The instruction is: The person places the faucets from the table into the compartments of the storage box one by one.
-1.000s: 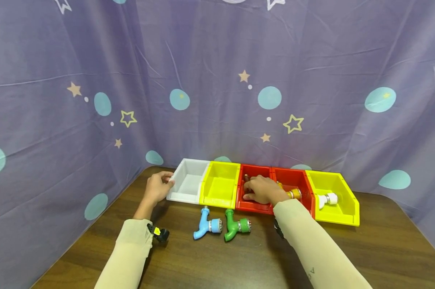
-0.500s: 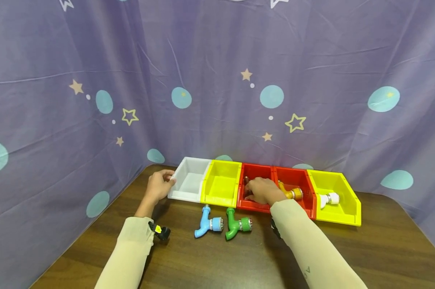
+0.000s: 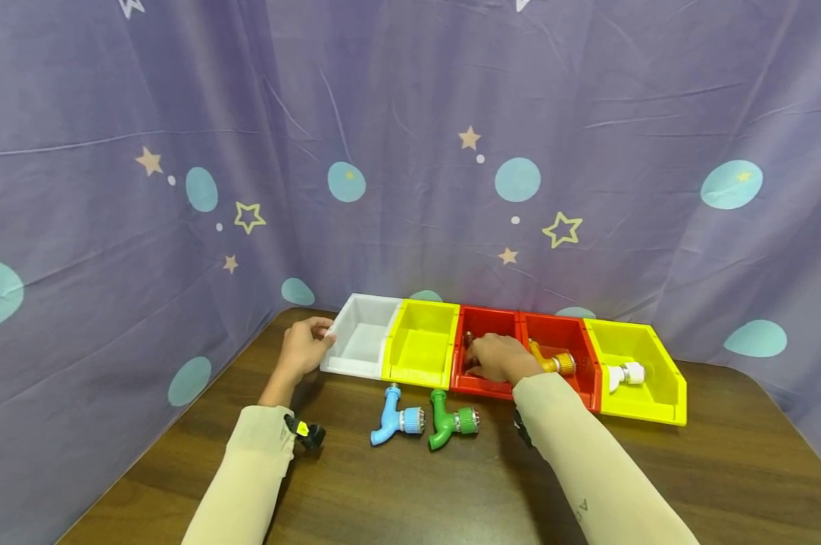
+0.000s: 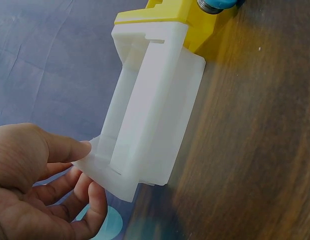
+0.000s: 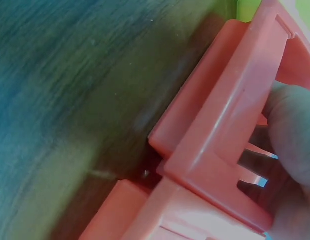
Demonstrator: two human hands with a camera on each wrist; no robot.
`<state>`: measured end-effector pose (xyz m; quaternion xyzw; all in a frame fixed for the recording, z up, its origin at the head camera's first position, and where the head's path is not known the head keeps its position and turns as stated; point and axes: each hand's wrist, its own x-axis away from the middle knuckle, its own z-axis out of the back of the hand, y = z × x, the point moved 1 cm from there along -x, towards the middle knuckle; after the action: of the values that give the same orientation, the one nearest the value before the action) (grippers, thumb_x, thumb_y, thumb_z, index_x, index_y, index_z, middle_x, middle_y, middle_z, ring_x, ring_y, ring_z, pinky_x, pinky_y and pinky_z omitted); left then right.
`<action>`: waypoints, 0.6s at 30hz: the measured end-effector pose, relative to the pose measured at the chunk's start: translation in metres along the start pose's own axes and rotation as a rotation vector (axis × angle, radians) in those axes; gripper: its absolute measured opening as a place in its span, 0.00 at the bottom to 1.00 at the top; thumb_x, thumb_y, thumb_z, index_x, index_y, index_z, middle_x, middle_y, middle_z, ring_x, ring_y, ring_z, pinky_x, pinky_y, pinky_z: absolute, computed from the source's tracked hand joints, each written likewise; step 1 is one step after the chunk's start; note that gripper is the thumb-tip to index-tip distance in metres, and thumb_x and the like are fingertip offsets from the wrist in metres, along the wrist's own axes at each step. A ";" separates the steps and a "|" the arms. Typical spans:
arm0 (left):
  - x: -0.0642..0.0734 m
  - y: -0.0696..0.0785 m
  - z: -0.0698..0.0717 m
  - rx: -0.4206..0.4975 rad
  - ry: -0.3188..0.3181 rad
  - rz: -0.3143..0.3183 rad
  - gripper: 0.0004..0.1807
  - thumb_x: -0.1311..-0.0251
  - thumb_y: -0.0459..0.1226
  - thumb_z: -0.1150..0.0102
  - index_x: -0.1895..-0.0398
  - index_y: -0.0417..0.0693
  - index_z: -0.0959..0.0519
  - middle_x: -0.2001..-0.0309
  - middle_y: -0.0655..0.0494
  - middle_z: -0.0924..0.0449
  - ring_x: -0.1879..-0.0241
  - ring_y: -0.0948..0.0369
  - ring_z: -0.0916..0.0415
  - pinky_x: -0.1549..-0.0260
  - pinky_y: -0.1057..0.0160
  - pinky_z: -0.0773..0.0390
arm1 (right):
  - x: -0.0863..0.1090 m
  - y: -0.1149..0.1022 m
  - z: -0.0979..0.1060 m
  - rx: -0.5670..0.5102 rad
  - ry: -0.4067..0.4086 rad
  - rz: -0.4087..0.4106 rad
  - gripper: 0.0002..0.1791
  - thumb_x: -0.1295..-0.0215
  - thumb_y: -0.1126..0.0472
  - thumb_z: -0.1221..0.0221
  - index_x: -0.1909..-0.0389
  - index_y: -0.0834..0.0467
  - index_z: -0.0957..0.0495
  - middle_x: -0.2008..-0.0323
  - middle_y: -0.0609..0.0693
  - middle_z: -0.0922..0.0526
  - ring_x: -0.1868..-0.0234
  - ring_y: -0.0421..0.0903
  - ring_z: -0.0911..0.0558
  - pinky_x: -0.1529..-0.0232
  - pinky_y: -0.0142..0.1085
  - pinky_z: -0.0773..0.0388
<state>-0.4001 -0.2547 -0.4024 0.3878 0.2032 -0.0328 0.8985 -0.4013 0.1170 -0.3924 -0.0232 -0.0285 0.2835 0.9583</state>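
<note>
My left hand point(image 3: 304, 350) pinches the left rim of the white bin point(image 3: 363, 366), thumb above and fingers beneath in the left wrist view. My right hand point(image 3: 497, 356) reaches into the left red bin point(image 3: 487, 312), its fingers curled down around a dark brown tap point(image 3: 469, 339). Only an end of that tap shows past the fingers; the rest is hidden. In the right wrist view the fingers point(image 5: 260, 165) dip behind the red front wall. A blue tap point(image 3: 391, 418) and a green tap point(image 3: 444, 421) lie on the table in front of the bins.
An orange-yellow tap point(image 3: 554, 362) lies in the right red bin point(image 3: 591, 378), close by my right forearm. A white tap point(image 3: 625, 375) lies in the right yellow bin point(image 3: 663, 371). Another yellow bin point(image 3: 420, 341) adjoins the white one. A purple curtain point(image 3: 410, 227) hangs behind.
The right hand shifts slightly within the left red bin, and more of the orange-yellow tap shows beside it. The left hand keeps its pinch on the white bin. The head view drifts a little.
</note>
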 end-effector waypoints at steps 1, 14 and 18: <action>0.000 0.000 0.000 -0.001 -0.001 0.001 0.15 0.39 0.29 0.35 0.48 0.34 0.16 0.62 0.43 0.15 0.63 0.51 0.20 0.60 0.57 0.25 | 0.000 0.000 0.001 0.001 -0.001 0.009 0.03 0.34 0.53 0.32 0.62 0.45 0.11 0.72 0.38 0.19 0.64 0.43 0.21 0.55 0.45 0.19; -0.001 0.001 0.000 -0.015 -0.010 0.017 0.17 0.38 0.31 0.35 0.46 0.34 0.17 0.60 0.42 0.15 0.59 0.49 0.21 0.57 0.55 0.25 | 0.009 -0.004 0.019 0.050 -0.007 0.037 0.15 0.31 0.51 0.35 0.46 0.48 0.13 0.50 0.48 0.14 0.47 0.53 0.19 0.42 0.53 0.23; -0.001 0.000 -0.001 -0.018 -0.015 0.019 0.17 0.38 0.31 0.35 0.46 0.35 0.17 0.59 0.42 0.15 0.58 0.49 0.21 0.56 0.54 0.25 | 0.015 -0.003 0.023 0.072 -0.001 0.047 0.18 0.31 0.51 0.35 0.43 0.49 0.15 0.51 0.51 0.15 0.46 0.54 0.19 0.41 0.55 0.24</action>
<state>-0.4013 -0.2540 -0.4029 0.3814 0.1928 -0.0252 0.9037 -0.3886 0.1230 -0.3687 0.0106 -0.0183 0.3065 0.9516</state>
